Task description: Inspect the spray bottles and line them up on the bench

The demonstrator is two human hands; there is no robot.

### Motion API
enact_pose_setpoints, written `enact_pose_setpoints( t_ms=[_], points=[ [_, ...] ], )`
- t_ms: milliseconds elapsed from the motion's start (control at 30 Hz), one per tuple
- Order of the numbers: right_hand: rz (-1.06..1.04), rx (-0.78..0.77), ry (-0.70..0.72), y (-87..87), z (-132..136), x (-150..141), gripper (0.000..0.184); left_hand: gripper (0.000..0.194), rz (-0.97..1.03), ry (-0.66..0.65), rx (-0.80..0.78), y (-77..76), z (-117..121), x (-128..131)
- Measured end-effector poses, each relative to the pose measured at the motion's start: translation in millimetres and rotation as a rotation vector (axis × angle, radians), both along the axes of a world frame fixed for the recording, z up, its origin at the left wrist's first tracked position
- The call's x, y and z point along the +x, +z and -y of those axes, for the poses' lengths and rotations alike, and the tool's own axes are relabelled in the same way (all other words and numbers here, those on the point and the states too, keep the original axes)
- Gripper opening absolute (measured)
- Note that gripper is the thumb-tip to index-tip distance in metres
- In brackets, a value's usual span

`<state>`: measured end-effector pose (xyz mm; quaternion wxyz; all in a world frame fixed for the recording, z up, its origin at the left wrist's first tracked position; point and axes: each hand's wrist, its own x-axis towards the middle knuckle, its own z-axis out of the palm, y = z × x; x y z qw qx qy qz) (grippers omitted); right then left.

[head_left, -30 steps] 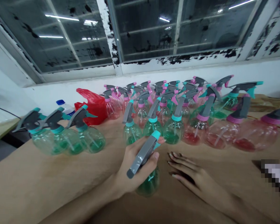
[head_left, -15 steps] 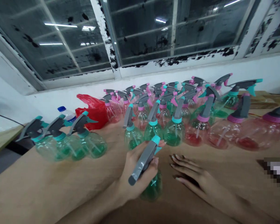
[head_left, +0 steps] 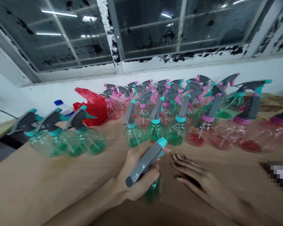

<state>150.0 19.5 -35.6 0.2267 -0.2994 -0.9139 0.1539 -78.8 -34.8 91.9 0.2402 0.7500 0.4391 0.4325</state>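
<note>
My left hand (head_left: 134,175) is wrapped round the neck of a spray bottle (head_left: 153,190) with green liquid, a grey trigger head and a turquoise nozzle. The head points away from me and to the right; the hand hides the collar. To the right, my right hand (head_left: 198,175) lies on the wooden table (head_left: 68,191), fingers stretched out and slightly apart, holding nothing. Just beyond my hands stands a front row of spray bottles, among them a green one (head_left: 155,131) with a turquoise collar and a red one (head_left: 195,138) with a pink collar.
Several more spray bottles (head_left: 143,110) crowd behind, near the wall. Three green spray bottles (head_left: 94,144) stand at the left. A red plastic bag (head_left: 94,110) and a blue-capped bottle (head_left: 63,108) are behind them. A blurred-out flat object (head_left: 281,175) lies at the right edge.
The view has shifted slightly, so the bottles at the left sit a little further left and higher. My left hand keeps its hold on the spray bottle; my right hand stays flat.
</note>
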Motion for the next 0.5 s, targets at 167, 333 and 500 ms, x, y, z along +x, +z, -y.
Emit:
enact_pose_setpoints(
  t_ms=[167,333,500],
  points=[
    [0.019,-0.001,0.010,-0.1,-1.2,0.6,0.046,0.026,-0.044,-0.015,-0.039,3.1,0.0,-2.2],
    [-0.013,-0.008,0.009,-1.2,-1.9,1.1,0.045,0.018,-0.065,0.005,-0.034,4.4,1.6,-1.8],
    [-0.023,-0.012,0.011,0.4,-0.7,0.6,0.042,0.025,-0.068,0.048,-0.001,3.5,1.7,-0.3]
  ],
)
